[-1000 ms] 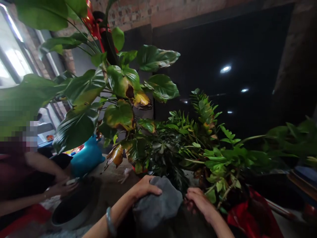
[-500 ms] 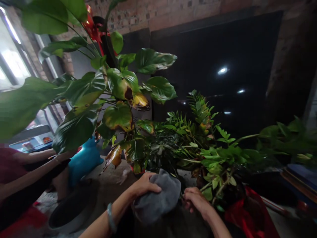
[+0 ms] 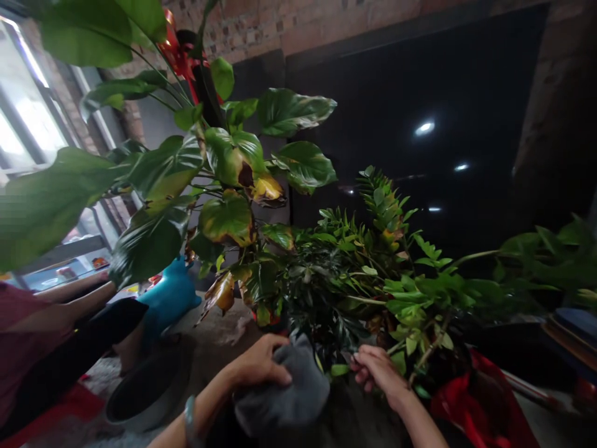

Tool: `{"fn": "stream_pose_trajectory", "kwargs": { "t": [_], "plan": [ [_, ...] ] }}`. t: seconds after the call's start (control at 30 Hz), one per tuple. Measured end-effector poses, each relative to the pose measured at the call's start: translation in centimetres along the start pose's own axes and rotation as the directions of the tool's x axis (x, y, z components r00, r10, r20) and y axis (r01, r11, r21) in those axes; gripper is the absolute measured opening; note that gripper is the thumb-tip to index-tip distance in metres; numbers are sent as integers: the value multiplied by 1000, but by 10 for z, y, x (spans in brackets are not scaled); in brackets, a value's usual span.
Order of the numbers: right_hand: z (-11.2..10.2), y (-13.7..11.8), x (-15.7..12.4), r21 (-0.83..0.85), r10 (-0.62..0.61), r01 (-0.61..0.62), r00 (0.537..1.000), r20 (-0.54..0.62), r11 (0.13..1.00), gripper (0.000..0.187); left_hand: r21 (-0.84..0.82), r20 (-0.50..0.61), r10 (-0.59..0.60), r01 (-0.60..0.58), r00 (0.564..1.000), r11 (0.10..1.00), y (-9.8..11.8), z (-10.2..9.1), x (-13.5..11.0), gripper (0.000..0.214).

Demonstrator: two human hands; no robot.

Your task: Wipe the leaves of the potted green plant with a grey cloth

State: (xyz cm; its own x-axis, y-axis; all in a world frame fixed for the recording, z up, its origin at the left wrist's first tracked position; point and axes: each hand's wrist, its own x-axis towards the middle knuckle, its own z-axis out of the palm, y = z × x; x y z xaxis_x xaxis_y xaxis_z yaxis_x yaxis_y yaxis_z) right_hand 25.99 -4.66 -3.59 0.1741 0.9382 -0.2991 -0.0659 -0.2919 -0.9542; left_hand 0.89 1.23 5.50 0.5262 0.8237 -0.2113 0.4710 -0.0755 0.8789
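A grey cloth hangs bunched in my left hand, its thumb pressed over the top of it. To the right, my right hand is closed with its fingertips pinched at the edge of a dark leafy plant. What sits between those fingertips looks like a thin stem or leaf of that plant, but it is too dim to be sure. A small green leaf shows between the cloth and my right hand. Bright green foliage rises just beyond my right wrist.
A tall broad-leaved plant with browned leaves stands at left. Another person's arm reaches in from the left, near a blue object and a dark basin. Red wrapping lies at right. A dark panel leans behind.
My left hand and the cloth have moved slightly left and down, away from the plant. My right hand has shifted a little right and up, still closed. The other person's arm has drawn leftward.
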Motion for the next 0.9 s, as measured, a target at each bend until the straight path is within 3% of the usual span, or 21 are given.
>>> {"fn": "stream_pose_trajectory", "kwargs": {
  "t": [0.07, 0.13, 0.17, 0.23, 0.27, 0.3, 0.33, 0.37, 0.43, 0.47, 0.5, 0.57, 0.63, 0.73, 0.77, 0.8, 0.83, 0.9],
  "plan": [
    [-1, -1, -1, -1, 6, -6, 1000, 4, 1000, 21, -106, 14, -1, 2, 1000, 994, 3, -15, -18, 26],
    [1, -4, -3, -3, 8, -8, 1000, 9, 1000, 22, -204, -176, 66, -102, 982, 974, 17, -33, -21, 32],
    [3, -6, -4, -5, 7, -7, 1000, 9, 1000, 22, -211, -316, 103, -175, 943, 962, 25, -41, -17, 34],
    [8, -10, -6, -8, 0, 0, 1000, 9, 1000, 23, -165, -564, 129, -265, 815, 950, 34, -47, 1, 36],
    [10, -12, -7, -10, -4, 4, 1000, 7, 1000, 24, -137, -637, 120, -265, 761, 954, 32, -44, 10, 35],
    [12, -13, -7, -11, -8, 8, 1000, 3, 1000, 24, -123, -668, 100, -242, 738, 962, 27, -38, 18, 33],
    [13, -14, -7, -13, -11, 11, 1000, -1, 1000, 25, -126, -652, 66, -194, 755, 973, 18, -27, 23, 31],
    [14, -14, -7, -15, -15, 15, 1000, -6, 1000, 25, -124, -588, 57, -160, 807, 979, 8, -15, 24, 27],
    [14, -12, -6, -20, -24, 23, 1000, -7, 1000, 24, -120, -302, 44, -84, 952, 989, -13, 7, 14, 21],
    [14, -11, -6, -22, -29, 29, 1000, -1, 999, 23, -136, -154, 17, -38, 988, 990, -19, 15, 5, 22],
    [13, -10, -6, -23, -36, 36, 999, 7, 999, 22, -143, -81, -2, -10, 997, 990, -22, 18, -5, 22],
    [11, -10, -6, -21, -51, 51, 998, 24, 998, 22, -161, -125, 4, -25, 992, 987, -14, 10, -21, 24],
    [9, -12, -7, -10, -68, 69, 997, 38, 998, 23, -195, -361, 37, -114, 932, 974, 5, -9, -22, 30],
    [8, -16, -7, 36, -114, 113, 993, 25, 993, 23, -201, -704, 40, -253, 709, 946, 30, -32, 4, 39],
    [8, -17, -7, 54, -130, 129, 992, 8, 990, 24, -201, -761, 29, -277, 648, 940, 32, -32, 16, 40],
    [8, -17, -7, 68, -144, 145, 989, -11, 987, 25, -210, -783, 16, -287, 622, 935, 30, -27, 27, 41],
    [8, -17, -7, 76, -155, 157, 987, -30, 985, 26, -240, -768, 0, -288, 640, 927, 24, -17, 35, 41],
    [10, -16, -6, 75, -166, 170, 984, -59, 983, 25, -311, -659, -21, -246, 752, 918, 2, 13, 38, 40]
  ]
}}
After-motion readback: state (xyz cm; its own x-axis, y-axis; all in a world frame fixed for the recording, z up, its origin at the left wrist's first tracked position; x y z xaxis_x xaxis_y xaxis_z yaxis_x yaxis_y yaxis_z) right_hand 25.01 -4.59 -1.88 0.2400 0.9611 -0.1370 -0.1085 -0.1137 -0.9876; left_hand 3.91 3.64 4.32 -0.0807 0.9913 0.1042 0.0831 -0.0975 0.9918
